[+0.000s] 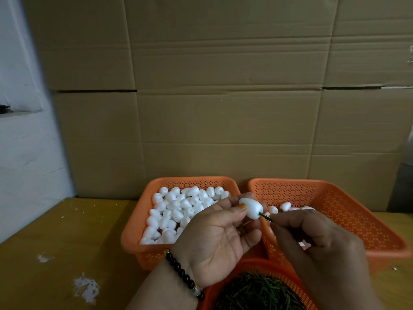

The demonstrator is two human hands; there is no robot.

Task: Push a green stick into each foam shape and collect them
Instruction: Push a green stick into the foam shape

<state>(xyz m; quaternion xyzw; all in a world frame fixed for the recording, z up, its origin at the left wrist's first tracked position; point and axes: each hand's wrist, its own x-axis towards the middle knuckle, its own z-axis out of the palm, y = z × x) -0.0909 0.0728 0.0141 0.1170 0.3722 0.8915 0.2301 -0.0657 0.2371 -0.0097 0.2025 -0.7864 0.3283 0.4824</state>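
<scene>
My left hand (218,233) pinches a white foam shape (251,208) between thumb and fingertips, above the gap between two orange baskets. My right hand (317,245) pinches a thin green stick (264,217) whose tip is in the foam's lower right end. The left orange basket (134,231) is full of loose white foam shapes (176,211). A second orange basket (348,218) to the right holds a few foam shapes (285,206), partly hidden by my right hand. Nearest me, a third orange basket (288,274) holds a heap of green sticks (257,291).
The baskets stand on a yellowish wooden table (67,242) with white scuffs (86,287). A wall of brown cardboard (223,108) rises right behind the baskets. A white wall (22,153) is at the left. A dark bead bracelet (183,274) is on my left wrist.
</scene>
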